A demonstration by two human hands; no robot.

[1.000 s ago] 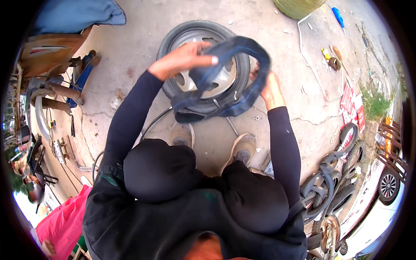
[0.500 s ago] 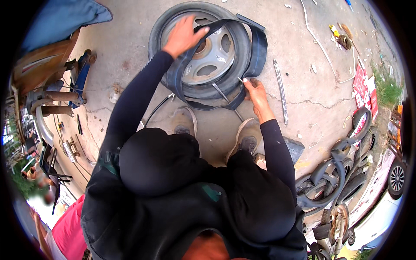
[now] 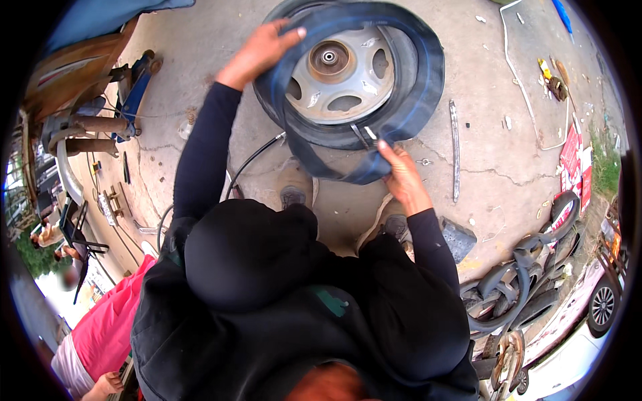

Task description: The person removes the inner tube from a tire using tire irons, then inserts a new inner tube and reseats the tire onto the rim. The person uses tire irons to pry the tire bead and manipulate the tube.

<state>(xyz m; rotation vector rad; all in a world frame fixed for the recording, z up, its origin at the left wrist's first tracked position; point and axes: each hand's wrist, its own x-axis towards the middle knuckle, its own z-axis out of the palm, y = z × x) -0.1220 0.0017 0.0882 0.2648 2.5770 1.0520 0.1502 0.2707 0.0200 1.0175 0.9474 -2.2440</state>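
Note:
A black inner tube (image 3: 424, 80) with blue lines along it lies in a loose ring over a wheel. My left hand (image 3: 263, 53) grips the tube's upper left side, thumb over it. At its lower right, my right hand (image 3: 403, 175) pinches the tube with the thumb close to the short, pale valve stem (image 3: 370, 132). Beneath is the silver steel rim (image 3: 344, 85) with its black tyre (image 3: 328, 136) around it, flat on the ground. A metal bar (image 3: 359, 136) sticks out between rim and tyre near the valve.
A flat metal bar (image 3: 455, 150) lies right of the wheel. A black hose (image 3: 254, 159) ends by the tyre's lower left. A blue floor jack (image 3: 136, 100) stands left; old tyres and tubes (image 3: 518, 287) pile up lower right. A person in pink (image 3: 114, 307) is lower left.
The inner tube has spread into a rounder ring and shifted right over the wheel. My left hand has gone from open above it to gripping its edge. My right hand has moved slightly lower.

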